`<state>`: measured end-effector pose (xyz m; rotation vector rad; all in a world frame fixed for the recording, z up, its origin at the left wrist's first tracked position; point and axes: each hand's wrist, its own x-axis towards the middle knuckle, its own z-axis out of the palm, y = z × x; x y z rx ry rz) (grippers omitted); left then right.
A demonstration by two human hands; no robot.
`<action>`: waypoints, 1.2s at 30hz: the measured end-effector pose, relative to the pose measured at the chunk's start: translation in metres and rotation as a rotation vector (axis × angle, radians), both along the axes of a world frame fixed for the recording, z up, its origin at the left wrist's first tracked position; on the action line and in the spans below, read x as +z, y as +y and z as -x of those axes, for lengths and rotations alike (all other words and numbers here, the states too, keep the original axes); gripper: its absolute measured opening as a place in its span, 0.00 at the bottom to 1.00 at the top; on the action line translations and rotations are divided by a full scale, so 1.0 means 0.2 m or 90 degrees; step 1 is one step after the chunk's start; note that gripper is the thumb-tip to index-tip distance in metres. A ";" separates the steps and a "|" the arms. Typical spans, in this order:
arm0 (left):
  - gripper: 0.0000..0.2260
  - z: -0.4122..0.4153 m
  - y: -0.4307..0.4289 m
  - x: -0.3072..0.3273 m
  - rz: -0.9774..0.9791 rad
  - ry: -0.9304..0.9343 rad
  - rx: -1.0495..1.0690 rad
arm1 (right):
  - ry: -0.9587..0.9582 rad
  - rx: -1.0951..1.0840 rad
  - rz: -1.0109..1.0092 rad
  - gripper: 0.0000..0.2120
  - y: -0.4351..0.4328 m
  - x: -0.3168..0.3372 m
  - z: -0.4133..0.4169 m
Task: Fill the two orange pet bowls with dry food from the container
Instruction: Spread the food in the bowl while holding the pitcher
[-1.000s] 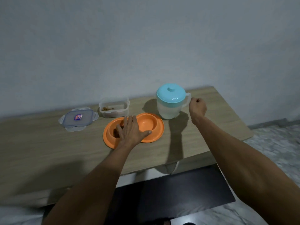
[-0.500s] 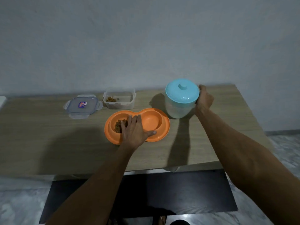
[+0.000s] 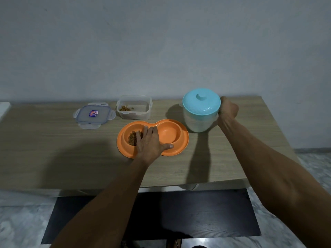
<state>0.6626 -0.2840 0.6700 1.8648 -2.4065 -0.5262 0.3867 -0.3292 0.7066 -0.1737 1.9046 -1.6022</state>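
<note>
We judge the job about half done. The orange dish (image 3: 177, 149) lies on the worktop (image 3: 53, 140), its two bowls moulded side by side. The left bowl (image 3: 125, 138) holds a heap of kibble (image 3: 132, 138). The right bowl (image 3: 169, 133) shows bare orange with nothing in it. The container (image 3: 133, 111) stands open just behind the dish with only a few pieces in one corner, so we doubt it can fill the second bowl. Its lid (image 3: 93, 114) lies flat beside it, to the left.

Our left hand (image 3: 149, 144) rests palm down on the dish, across the ridge between the bowls. The fingers are straight and reach over the edge of the kibble, and the thumb is spread along the near rim. This grip is open and holds nothing; it seems only to press the dish down.

Our right hand (image 3: 228, 110) is out to the right, arm stretched forward, curled into a fist against the side of the jug (image 3: 198, 120) with the turquoise cap. That grip is closed on the jug, most likely on a handle the fist hides. We cannot tell whether the jug stands on the worktop or is just off it, nor what is in it.
</note>
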 end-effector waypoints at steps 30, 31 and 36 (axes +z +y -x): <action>0.47 0.00 0.00 -0.01 -0.011 -0.001 0.009 | 0.223 0.084 -0.033 0.17 0.11 0.17 -0.08; 0.47 0.00 0.00 -0.01 -0.012 0.000 0.009 | 0.224 0.083 -0.035 0.17 0.11 0.17 -0.08; 0.47 0.00 0.00 -0.01 -0.017 0.004 0.008 | 0.239 0.085 -0.046 0.15 0.12 0.18 -0.08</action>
